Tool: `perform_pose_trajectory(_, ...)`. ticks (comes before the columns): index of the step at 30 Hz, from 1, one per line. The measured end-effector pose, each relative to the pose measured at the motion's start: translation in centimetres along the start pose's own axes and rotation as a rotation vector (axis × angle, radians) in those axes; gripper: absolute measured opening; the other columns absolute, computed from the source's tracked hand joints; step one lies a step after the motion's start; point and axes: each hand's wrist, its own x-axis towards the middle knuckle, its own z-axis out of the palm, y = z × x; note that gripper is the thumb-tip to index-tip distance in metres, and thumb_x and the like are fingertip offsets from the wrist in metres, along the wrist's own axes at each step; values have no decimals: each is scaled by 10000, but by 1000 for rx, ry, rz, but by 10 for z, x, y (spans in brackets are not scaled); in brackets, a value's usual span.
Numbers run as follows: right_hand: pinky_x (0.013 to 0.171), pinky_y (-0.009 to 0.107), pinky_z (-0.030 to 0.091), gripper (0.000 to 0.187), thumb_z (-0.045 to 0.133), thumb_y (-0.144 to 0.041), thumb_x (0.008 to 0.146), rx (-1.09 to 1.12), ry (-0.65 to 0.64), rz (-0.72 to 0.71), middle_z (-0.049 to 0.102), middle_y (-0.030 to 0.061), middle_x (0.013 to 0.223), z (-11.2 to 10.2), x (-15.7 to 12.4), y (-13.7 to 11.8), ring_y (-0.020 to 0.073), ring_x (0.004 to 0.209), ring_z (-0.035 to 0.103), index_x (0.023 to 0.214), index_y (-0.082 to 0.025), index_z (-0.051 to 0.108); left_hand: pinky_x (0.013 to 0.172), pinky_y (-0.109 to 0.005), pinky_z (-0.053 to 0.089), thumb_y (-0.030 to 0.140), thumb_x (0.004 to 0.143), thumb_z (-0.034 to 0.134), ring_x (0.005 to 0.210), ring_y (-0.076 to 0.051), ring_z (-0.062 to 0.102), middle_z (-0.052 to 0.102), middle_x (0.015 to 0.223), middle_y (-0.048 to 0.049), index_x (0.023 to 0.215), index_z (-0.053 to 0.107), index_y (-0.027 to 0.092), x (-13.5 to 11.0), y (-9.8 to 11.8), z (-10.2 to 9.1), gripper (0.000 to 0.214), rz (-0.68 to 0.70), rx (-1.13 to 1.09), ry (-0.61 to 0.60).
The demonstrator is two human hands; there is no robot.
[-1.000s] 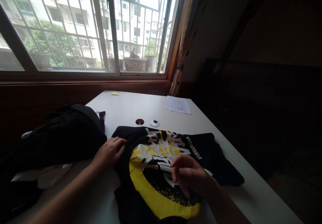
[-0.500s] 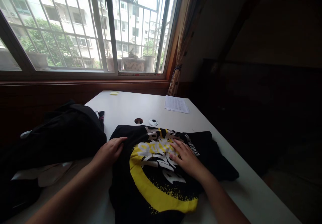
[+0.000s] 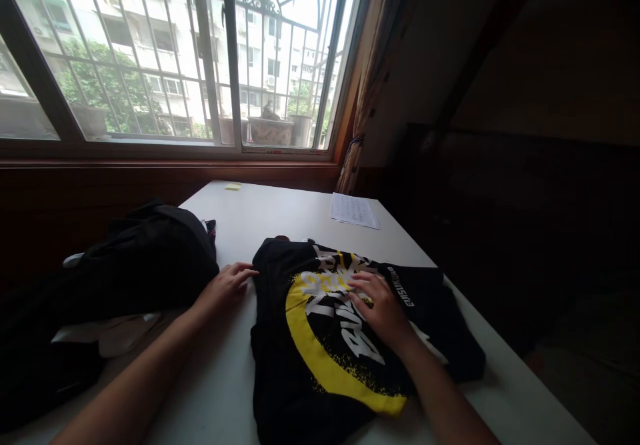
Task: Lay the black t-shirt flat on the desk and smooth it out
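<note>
Black T-shirt [image 3: 320, 358] pressed under right hand [image 3: 383, 306], grip spread flat; left hand [image 3: 225, 288] spread at its edge. Likely soft, light; edges pinchable.

Colours are noted as follows: T-shirt [image 3: 330, 358] black with a yellow, speckle-edged ring and white lettering, table [image 3: 280, 211] white, clothes pile [image 3: 145, 265] black, paper sheet [image 3: 354, 210] white with fine grey print, sticky note [image 3: 233, 186] yellow, window frame [image 3: 200, 158] reddish-brown.

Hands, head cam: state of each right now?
Left hand: open, flat on the table, fingertips at the black T-shirt edge, holding nothing.
Right hand: open, palm down on the T-shirt print, gripping nothing.
</note>
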Motion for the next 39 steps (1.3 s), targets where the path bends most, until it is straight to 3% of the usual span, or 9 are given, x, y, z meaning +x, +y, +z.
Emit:
perform_pose_trajectory(6,860,321,494,208,654,-441,929,302,-368,-312,658,39,1009,23,-14,-112,188,957,606,962,-239,692,958,-438,521,204,944,486,1109,-277,592,632,1194,-115,1187,713,224,1,2,0,333,16,23,7)
perform_pose_trajectory(11,807,341,488,539,712,-700,750,89,-555,-490,659,34,1036,62,-41,-156,225,924,572,1008,-230,655,988,-434,507,52,873,455,1117,-264,569,617,1203,-102,1242,682,237,0,2,0,471,16,23,12)
perform_pose_trajectory(14,738,349,485,389,737,-505,768,-169,-548,-471,653,70,1023,69,-51,-163,254,898,559,983,-198,631,1009,-449,497,4,818,466,1142,-269,555,594,1244,-97,1262,667,244,0,0,1,543,12,44,15)
perform_pose_trajectory(18,653,285,453,97,645,-158,771,-270,-563,-389,653,46,876,46,-54,-163,205,788,577,850,-197,605,1040,-511,475,50,834,524,1208,-301,515,562,1316,-93,1262,658,273,-2,3,-1,501,27,63,6)
perform_pose_trajectory(21,702,253,467,232,553,-40,743,-85,-478,-223,650,19,900,12,-49,-155,169,802,609,880,-217,614,1093,-530,431,70,837,556,1334,-312,422,511,1427,-72,1295,627,312,-3,11,-5,523,145,-10,-60)
perform_pose_trajectory(25,786,278,503,245,523,-76,784,210,-152,-11,651,19,952,-40,-42,-131,181,880,635,936,-246,610,1162,-524,365,102,848,595,1462,-308,290,501,1471,-63,1335,595,303,-4,24,-7,526,287,-128,-187)
perform_pose_trajectory(29,822,306,517,86,562,-237,867,471,194,210,656,38,999,-78,-47,-109,218,961,633,921,-257,627,1200,-598,267,204,879,665,1442,-322,350,598,1361,-74,1381,555,301,-5,42,-4,523,302,-147,-239)
perform_pose_trajectory(32,779,301,513,76,555,-301,900,608,305,353,634,36,941,-91,-55,-101,208,889,619,895,-248,609,1194,-621,261,214,903,663,1353,-318,454,618,1290,-85,1329,594,293,-5,59,1,438,308,-101,-209)
perform_pose_trajectory(39,870,350,483,169,508,-344,937,197,432,325,657,36,961,-92,-69,-83,236,953,613,894,-252,643,1061,-459,460,155,981,495,1086,-255,563,636,1105,-103,1040,658,216,-5,87,2,184,408,-55,-150)
